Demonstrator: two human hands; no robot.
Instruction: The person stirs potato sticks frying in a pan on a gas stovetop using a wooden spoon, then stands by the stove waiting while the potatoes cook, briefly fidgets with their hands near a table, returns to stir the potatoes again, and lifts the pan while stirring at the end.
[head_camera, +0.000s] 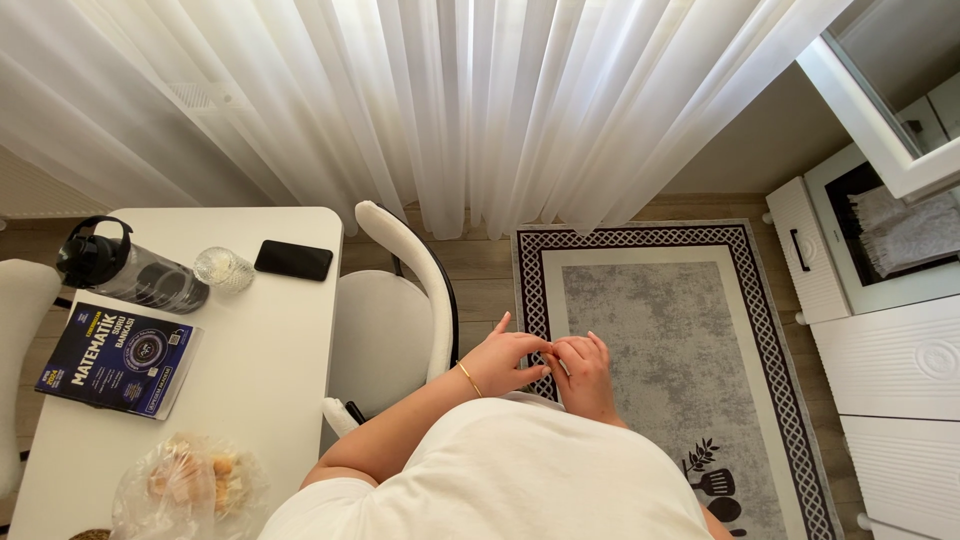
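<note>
My left hand (507, 358) and my right hand (584, 372) meet in front of my chest, above the edge of a grey rug (650, 340). Their fingertips touch each other and pinch together around something very small that I cannot make out. A thin gold bracelet (469, 378) circles my left wrist. My white shirt (510, 480) fills the lower middle of the view. Neither hand touches the table or the chair.
A white table (270, 340) at left carries a dark water bottle (125, 272), a clear glass (223, 268), a black phone (293, 260), a blue book (120, 360) and a clear bag of food (190, 485). A white chair (395, 320) stands beside it. White cabinets (890, 370) at right, sheer curtains (420, 100) behind.
</note>
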